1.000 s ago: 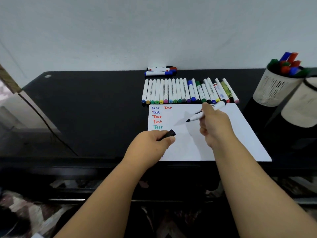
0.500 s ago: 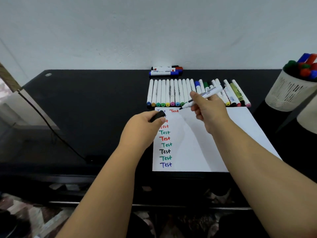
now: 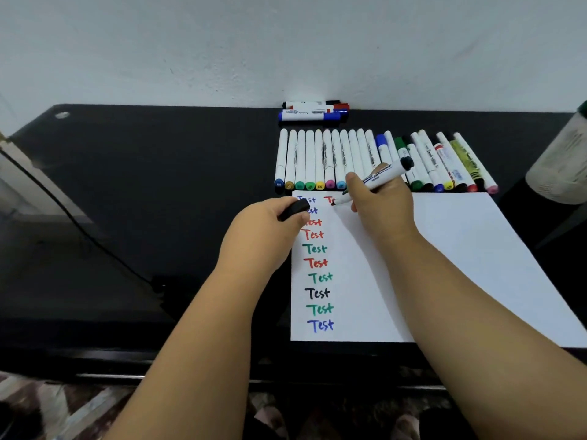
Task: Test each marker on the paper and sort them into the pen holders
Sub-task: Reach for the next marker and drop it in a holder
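Your right hand point(image 3: 378, 198) pinches an uncapped marker point(image 3: 371, 182) at the paper's point(image 3: 460, 249) far-left, left hand point(image 3: 263, 230) gripping its cap point(image 3: 293, 210); eleven tests written, a long row point(image 3: 365, 160) beyond remains.

A plain white wall point(image 3: 286, 42), matt and evenly lit, fills the upper half of the view, and a black table point(image 3: 143, 185) with a glossy top and a rounded far-left corner stands against it. A small round silver fitting point(image 3: 62, 115) sits near that corner, and a dark cable point(image 3: 95, 242) runs diagonally at the left. Below the front edge, patterned flooring point(image 3: 63, 404) in pale and dark tones is visible.
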Tool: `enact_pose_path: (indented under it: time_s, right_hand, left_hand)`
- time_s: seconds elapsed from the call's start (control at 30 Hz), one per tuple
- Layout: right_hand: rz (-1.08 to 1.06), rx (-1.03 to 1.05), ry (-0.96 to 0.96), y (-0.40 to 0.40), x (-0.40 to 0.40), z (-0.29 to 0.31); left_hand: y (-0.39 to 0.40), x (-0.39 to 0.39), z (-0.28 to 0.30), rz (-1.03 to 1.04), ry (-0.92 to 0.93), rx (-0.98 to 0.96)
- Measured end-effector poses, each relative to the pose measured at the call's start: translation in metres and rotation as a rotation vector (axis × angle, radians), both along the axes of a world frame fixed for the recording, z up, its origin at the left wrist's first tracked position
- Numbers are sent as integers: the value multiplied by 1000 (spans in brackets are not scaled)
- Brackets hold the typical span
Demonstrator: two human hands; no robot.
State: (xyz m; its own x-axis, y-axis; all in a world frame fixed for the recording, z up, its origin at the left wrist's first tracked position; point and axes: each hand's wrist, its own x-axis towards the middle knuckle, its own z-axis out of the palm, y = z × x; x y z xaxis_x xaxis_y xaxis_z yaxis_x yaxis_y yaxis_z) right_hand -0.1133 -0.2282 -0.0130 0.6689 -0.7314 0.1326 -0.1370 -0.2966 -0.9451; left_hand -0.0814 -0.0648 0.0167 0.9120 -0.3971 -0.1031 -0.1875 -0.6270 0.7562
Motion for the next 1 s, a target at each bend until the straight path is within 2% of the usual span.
enact_pose_path:
  time_s: [0.23, 0.47, 0.67, 0.77, 1.0]
  right_hand:
    - [41, -17, 69, 4, -2, 2]
    - [-8, -13, -8, -1, 0, 1]
    - [35, -30, 40, 3, -3, 1]
    - [-12, -5, -16, 2, -4, 2]
    - [-19, -22, -15, 1, -3, 1]
  left_hand:
    - [-4, 2, -4, -11, 16, 3]
    - [-5, 2, -4, -19, 17, 8]
    - [-5, -1, -4, -21, 20, -1]
    - [-6, -1, -3, -14, 18, 17]
    - [-6, -2, -4, -20, 22, 12]
